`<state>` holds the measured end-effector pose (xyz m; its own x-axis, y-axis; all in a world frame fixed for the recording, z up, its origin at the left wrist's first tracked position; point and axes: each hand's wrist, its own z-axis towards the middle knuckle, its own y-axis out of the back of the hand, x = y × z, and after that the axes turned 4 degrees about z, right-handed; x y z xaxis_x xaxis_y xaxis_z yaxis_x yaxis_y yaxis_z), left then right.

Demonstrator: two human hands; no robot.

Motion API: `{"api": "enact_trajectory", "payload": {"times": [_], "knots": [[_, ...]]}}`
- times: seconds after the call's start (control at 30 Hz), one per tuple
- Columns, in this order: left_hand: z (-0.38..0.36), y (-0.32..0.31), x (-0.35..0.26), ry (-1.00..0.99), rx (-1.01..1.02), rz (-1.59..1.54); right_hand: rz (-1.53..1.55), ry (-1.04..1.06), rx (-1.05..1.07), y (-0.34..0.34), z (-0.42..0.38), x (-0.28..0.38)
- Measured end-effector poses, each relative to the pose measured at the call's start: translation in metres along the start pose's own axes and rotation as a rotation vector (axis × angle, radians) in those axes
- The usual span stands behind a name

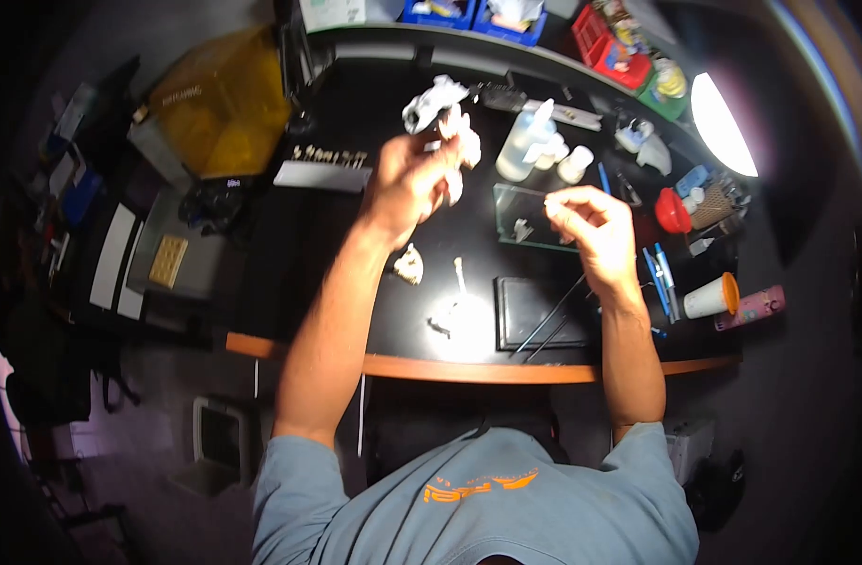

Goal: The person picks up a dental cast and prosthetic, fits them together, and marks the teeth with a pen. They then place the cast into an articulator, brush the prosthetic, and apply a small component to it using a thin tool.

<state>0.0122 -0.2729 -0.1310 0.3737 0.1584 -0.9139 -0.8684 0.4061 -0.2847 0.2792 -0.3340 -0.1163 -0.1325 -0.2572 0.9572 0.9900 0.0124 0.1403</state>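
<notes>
My left hand is closed around a pale, lumpy piece that looks like a plaster dental cast, held above the table; glare washes out its detail. Just beyond it is a crumpled white tissue. My right hand has thumb and forefinger pinched together at the right side of a glass slab; what is between the fingertips is too small to tell. A small whitish dab lies on the slab. Below my left hand, a cream-coloured cast rests on the black table.
Behind the slab stand a squeeze bottle and a small white jar. Thin tools lie across a black tray. To the right are a white cup, a red bowl and a bright lamp. A white strip lies left.
</notes>
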Motion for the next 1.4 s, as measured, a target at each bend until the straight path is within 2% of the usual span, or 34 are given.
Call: {"api": "enact_trajectory", "payload": {"times": [0.17, 0.3, 0.43, 0.6, 0.67, 0.97, 1.17, 1.4], "knots": [[-0.011, -0.027, 0.014, -0.062, 0.171, 0.155, 0.466, -0.154, 0.100, 0.023, -0.007, -0.021], [-0.015, -0.045, 0.025, -0.078, 0.237, 0.173, 0.652, -0.257, 0.192, 0.032, -0.014, -0.027], [-0.019, -0.051, 0.030, -0.059, 0.285, 0.207, 0.588, -0.184, 0.280, 0.031, -0.021, -0.029], [-0.021, -0.056, 0.042, -0.071, 0.276, 0.260, 0.560, -0.046, 0.237, 0.024, -0.027, -0.043], [-0.021, -0.056, 0.048, -0.077, 0.278, 0.306, 0.451, -0.016, 0.187, 0.021, -0.032, -0.036], [-0.023, -0.060, 0.063, -0.072, 0.258, 0.375, 0.433, 0.117, 0.132, 0.013, -0.039, -0.035], [-0.025, -0.059, 0.053, 0.021, 0.274, 0.503, 0.558, -0.060, 0.165, 0.015, -0.038, -0.047], [-0.025, -0.063, 0.042, -0.054, 0.258, 0.495, 0.838, -0.249, 0.209, 0.016, -0.036, -0.050]]}}
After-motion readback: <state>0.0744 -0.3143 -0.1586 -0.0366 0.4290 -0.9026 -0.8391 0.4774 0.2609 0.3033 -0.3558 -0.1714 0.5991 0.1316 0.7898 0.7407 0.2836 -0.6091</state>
